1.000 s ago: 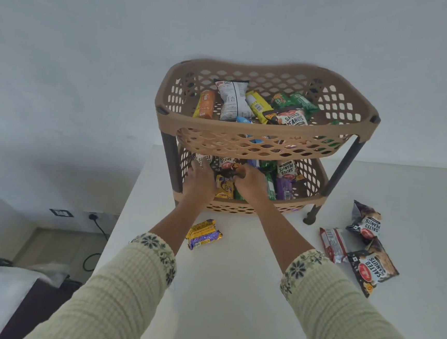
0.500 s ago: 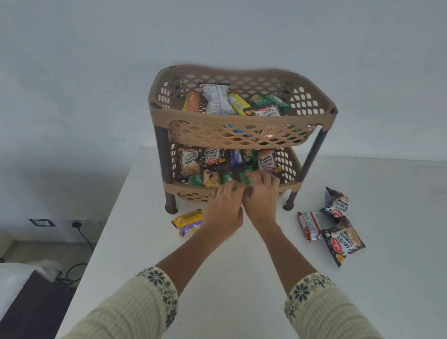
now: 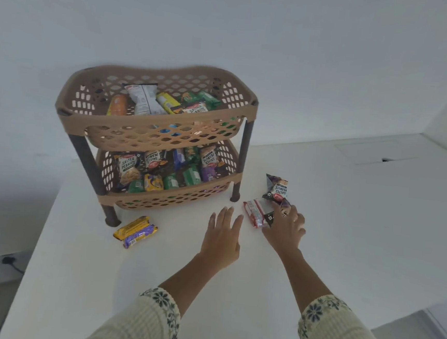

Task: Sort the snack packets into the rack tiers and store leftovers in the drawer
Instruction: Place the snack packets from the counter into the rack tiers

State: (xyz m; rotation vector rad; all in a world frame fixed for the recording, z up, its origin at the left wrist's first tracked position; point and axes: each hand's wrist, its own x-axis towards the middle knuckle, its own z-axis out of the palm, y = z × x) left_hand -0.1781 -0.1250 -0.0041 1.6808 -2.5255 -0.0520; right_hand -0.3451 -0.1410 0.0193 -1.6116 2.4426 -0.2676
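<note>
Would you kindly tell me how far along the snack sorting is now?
Done: both rack tiers hold packets. In hand: the right hand touches the packets right of the rack; the left hand hovers open, empty. Left: those packets and the yellow and purple packets by the front leg; no drawer visible.

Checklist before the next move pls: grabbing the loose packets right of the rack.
1. Left hand free: ok, open, holds nothing.
2. Right hand on target: ok, fingers lie over the dark packet; no grip yet.
3. Other loose packets near that hand: ok, red packet and salted peanuts packet lie beside it.
4. Table cleared: not ok, yellow and purple packets lie on it, unsorted.
5. Room in lower tier: cannot tell, it looks crowded.
6. Drawer located: cannot tell, none plainly in view.
</note>
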